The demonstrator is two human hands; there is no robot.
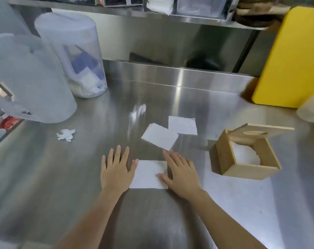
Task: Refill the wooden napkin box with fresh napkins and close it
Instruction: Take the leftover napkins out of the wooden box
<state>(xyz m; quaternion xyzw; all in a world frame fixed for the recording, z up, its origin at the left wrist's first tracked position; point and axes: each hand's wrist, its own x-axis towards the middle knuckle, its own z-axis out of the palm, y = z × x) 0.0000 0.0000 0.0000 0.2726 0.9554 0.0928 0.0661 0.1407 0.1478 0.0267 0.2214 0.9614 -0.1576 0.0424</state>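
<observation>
both hands lie flat and spread on a brushed steel counter [170, 90], palms down, holding nothing. the left hand [114, 168] rests with its thumb touching the left edge of a white paper napkin [149, 175], a soft square sheet lying flat near the front; the right hand [179, 173] covers the napkin's right edge, with its thumb lying on the sheet and its fingers fanned apart. just beyond the right fingertips sits a small stack of napkins [159, 136], turned at a slant, and behind it another flat napkin [183, 125], partly tucked under the stack's corner. to the right, well apart from the hands, stands the wooden box [246, 166], a pale square box with plain smooth walls, open on top; white napkins [242, 155] with a ragged edge show inside it. its lid [256, 134], a thin wooden panel with an oval slot, leans tilted at the back of the box. a crumpled scrap of white paper [66, 134] lies on the counter to the left. at the far left stand two tall, cloudy plastic tubs [44, 72], one holding blurred white and blue things. a yellow board [292, 56] leans upright at the far right, with a shelf [152, 15] above the counter's back wall.
</observation>
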